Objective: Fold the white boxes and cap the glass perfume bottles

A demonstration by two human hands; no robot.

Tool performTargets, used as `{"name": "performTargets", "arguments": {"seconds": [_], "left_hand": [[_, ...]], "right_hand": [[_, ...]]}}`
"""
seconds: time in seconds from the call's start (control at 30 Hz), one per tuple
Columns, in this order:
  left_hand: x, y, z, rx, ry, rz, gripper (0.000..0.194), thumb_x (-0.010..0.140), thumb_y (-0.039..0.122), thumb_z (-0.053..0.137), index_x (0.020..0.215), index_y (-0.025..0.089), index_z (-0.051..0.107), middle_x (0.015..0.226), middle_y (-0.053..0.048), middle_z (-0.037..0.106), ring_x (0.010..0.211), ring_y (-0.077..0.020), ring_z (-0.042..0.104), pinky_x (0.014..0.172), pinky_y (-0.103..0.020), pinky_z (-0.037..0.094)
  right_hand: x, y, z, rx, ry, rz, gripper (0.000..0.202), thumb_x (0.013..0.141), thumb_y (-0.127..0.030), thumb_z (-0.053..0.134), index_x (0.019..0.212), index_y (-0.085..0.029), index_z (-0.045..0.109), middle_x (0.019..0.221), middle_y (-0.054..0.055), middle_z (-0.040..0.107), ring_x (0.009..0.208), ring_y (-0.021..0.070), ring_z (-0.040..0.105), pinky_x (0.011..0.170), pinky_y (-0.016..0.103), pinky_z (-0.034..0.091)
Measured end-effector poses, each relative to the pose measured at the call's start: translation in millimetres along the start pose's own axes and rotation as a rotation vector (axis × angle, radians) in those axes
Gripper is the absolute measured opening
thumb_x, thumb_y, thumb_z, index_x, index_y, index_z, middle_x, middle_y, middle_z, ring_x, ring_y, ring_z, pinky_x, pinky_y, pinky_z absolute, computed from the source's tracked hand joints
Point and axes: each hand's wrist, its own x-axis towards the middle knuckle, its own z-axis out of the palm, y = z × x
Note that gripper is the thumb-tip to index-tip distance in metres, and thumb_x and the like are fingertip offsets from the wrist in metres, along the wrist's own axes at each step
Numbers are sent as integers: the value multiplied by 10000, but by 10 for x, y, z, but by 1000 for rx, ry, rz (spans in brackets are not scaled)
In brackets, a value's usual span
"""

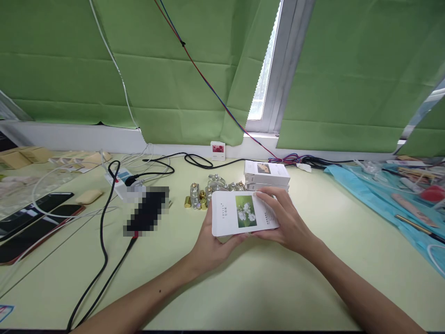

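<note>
Between my two hands is a white box [225, 215] with a green picture of white flowers on its face, tilted toward me above the table. My left hand [212, 248] grips its lower left side, thumb along the bottom edge. Around its right end my right hand [287, 222] is closed, fingers on top and thumb below. Just behind it stand several small glass bottles [195, 195] with gold caps, partly hidden by the box. A stack of similar white boxes [274, 171] lies behind my right hand.
On the left lie phones [38, 229], a power strip [120, 181] and black cables [104, 232] crossing the table [181, 297]. A small white box [218, 151] leans at the back wall. Blue sheeting [368, 195] with a pen [417, 225] covers the right side.
</note>
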Motion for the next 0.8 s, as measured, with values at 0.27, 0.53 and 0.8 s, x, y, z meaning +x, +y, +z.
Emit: {"name": "performTargets", "arguments": {"seconds": [0.27,0.53,0.8], "left_hand": [[11,-14,-15,29,-50,79,529,827,303,793,1322,252,612,1354,-121,581,1192,-276,627,1016,-433,583],[60,22,-39,104,-103,352,328,842,223,777,1156,267,695,1366,-86,520,1302,-300,514,1074,-437,528],[43,38,-43,5,-180,206,441,848,237,770,1269,303,655,1451,-87,507,1340,-321,506,1137,-501,472]], "right_hand": [[13,-49,2,-22,-49,-4,738,926,-449,709,1528,-258,327,1319,184,533,1204,372,558,957,569,518],[34,-143,-1,15,-110,-67,751,932,-405,699,1533,-204,296,1412,208,510,1312,370,496,1028,576,475],[25,-144,-5,8,-88,-112,760,954,-372,680,1566,-189,267,1445,218,500,1334,366,481,1037,564,472]]}}
